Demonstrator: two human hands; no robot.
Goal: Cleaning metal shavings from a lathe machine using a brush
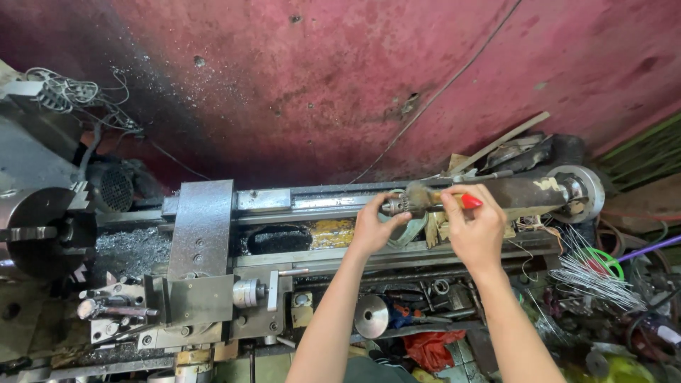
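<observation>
Two hands work at the lathe (206, 234) tailstock (532, 191): the left hand (374, 228) has its fingers closed round the drill chuck (394, 206), while the right hand (477, 228) pinches a red-handled brush (443, 198), bristles touching the chuck

Chuck (32, 230) at frame left — carriage (202, 255) right of it, drill chuck (396, 206) mid-frame, tailstock (539, 191) at right; wall (340, 78) behind the lathe bed (284, 202).

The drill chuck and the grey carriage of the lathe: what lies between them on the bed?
In the head view, between the drill chuck and the grey carriage lie bare bed rails, with a dark lump and a yellow patch in the gap below.
</observation>
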